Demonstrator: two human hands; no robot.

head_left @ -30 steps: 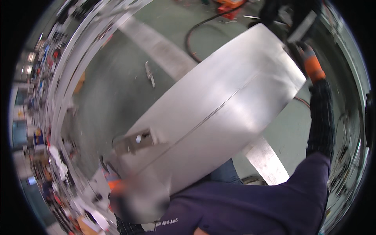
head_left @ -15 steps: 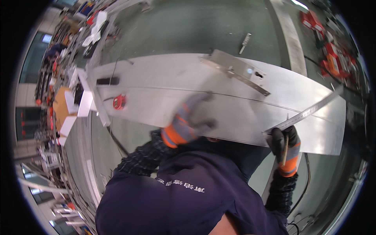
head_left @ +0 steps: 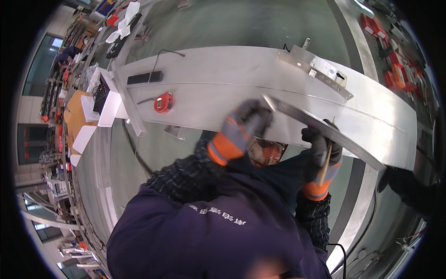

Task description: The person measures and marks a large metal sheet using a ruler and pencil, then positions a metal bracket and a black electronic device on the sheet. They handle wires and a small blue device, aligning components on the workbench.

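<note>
My right hand (head_left: 318, 148), in a grey and orange glove, is closed around a long steel ruler (head_left: 339, 135). A thin wooden pencil (head_left: 327, 163) is also tucked between its fingers. The ruler is held slanting above the near edge of a large silver metal panel (head_left: 204, 100). My left hand (head_left: 251, 122), gloved alike, hovers beside the ruler's left end, its fingers bent and smeared by motion. Whether it touches the ruler cannot be made out. On the panel's far right side lies a metal lock case with a long faceplate (head_left: 320, 69).
A red tape measure (head_left: 163, 102) and a black bar (head_left: 145, 77) with a cable lie on the panel's left part. Past the lock is a small metal cylinder (head_left: 306, 43). Open white boxes (head_left: 110, 109) stand at left, red bins (head_left: 373, 25) at far right.
The ruler has swung from pointing up and right to sloping down and right. My left hand has moved right, toward its end. The view has shifted, so the panel sits differently.
</note>
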